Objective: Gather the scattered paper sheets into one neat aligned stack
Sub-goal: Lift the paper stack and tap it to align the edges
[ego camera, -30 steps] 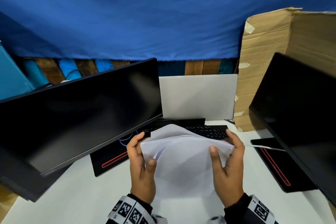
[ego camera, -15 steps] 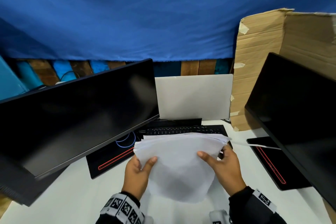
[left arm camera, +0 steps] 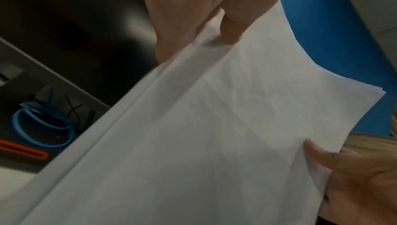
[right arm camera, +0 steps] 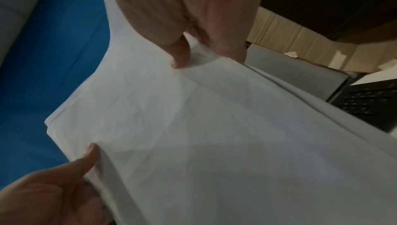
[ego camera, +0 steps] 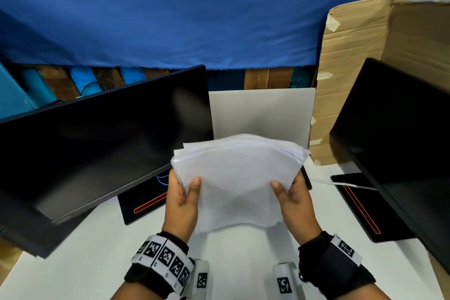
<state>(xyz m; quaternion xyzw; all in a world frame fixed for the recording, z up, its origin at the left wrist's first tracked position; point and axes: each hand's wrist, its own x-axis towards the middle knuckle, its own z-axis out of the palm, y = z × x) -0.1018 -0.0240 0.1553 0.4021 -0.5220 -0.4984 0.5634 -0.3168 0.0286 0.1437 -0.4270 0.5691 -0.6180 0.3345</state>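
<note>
White paper: a stack of paper sheets (ego camera: 239, 182) sits at lower centre of the head view, lifted above the white desk (ego camera: 80, 251) and held between both hands.
Stack axis: its long axis runs from the bottom of the frame up toward the top, the far edge tipped up and away toward the silver laptop lid (ego camera: 261, 114); the near edge hangs low between the wrists.
Alignment: sheet corners at the upper left and upper right of the stack are fanned, so the edges are not flush; the near edge is ragged too.
Left hand (ego camera: 182, 198): at the stack's left edge, thumb pressed on the top sheet, fingers curled out of sight underneath, clamped on the paper. In the left wrist view the thumb (left arm camera: 231, 31) presses the sheet near the upper centre.
Right hand (ego camera: 295, 198): mirrors it at the right edge, thumb on top, fingers beneath, clamped on the paper.
Sag: the stack bows down between the two grips.
Left of frame: a dark monitor (ego camera: 97, 143) tilts over the desk, with a coiled blue cable (left arm camera: 43, 125) by its base.
Right of frame: a second dark monitor (ego camera: 399, 134) stands in front of a cardboard box (ego camera: 353, 56).
Behind: a blue cloth (ego camera: 170, 12) fills the upper frame.
</note>
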